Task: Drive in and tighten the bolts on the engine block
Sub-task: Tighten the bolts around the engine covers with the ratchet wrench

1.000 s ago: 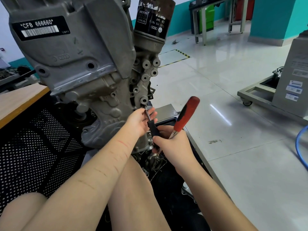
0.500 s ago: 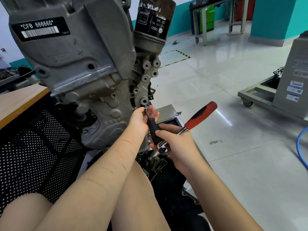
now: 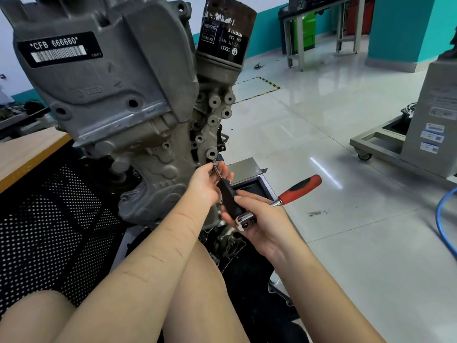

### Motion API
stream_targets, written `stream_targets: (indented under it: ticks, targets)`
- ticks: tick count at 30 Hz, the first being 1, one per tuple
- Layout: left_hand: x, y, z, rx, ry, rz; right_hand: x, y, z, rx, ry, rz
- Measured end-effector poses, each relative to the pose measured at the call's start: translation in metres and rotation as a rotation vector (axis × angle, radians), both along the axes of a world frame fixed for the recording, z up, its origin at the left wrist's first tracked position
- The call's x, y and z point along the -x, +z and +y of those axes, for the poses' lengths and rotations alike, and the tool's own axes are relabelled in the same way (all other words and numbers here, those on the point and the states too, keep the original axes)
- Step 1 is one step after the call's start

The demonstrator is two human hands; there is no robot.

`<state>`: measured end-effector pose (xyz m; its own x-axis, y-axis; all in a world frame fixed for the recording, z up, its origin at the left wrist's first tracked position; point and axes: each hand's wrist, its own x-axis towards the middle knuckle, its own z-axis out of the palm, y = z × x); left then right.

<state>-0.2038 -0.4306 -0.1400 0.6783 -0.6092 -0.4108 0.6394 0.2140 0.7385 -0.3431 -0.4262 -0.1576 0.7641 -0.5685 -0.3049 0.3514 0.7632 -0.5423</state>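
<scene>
Nearest the camera, two bare forearms reach forward over the person's knees. The right hand [image 3: 262,224] curls around the chrome head of a ratchet wrench [image 3: 247,220], its fingers [image 3: 249,198] wrapped over the black socket extension [image 3: 228,196] that rises from that head. The wrench's red and black handle [image 3: 300,189] sticks out to the right, above the floor and clear of everything else.

Just beyond, the left hand [image 3: 204,183] holds the upper end of the extension, fingers pinched around the thin metal shaft where it meets the engine block [image 3: 138,120]. The tip of the shaft sits just under a round boss [image 3: 211,153] on the block's right edge; the bolt itself is hidden by the fingers, so how far it is seated cannot be told.

The engine block stands upright, filling the upper left of the view, grey cast metal with a black label [image 3: 58,49] reading "CFB 666660" and a barcode. A black oil filter [image 3: 226,37] is mounted at its upper right. Several more hollow round bosses run up the edge below the filter.

To the left lies a wooden counter [image 3: 27,152] with an orange edge, above a black perforated panel [image 3: 57,219]. Behind the hands sits a grey metal tray [image 3: 247,169]. Farther off, a glossy tiled floor [image 3: 309,125] stretches to a wheeled grey cart [image 3: 385,147], a blue hose [image 3: 445,219] at the right edge, a metal-framed bench [image 3: 321,26] and teal walls.
</scene>
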Motion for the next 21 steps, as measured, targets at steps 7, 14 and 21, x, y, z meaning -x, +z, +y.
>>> stream_targets:
  ticks: [7,14,21]
  targets:
    - [0.0,0.005,-0.005,0.057,0.045,0.084,-0.001,0.001,-0.004,-0.363,0.098,-0.205]
    - [0.014,0.0,0.001,0.07,-0.023,0.055,-0.005,-0.003,-0.001,-0.274,0.093,-0.188]
    - [0.032,-0.012,0.026,-0.079,-0.151,-0.141,-0.004,-0.004,-0.001,-0.075,-0.013,-0.036]
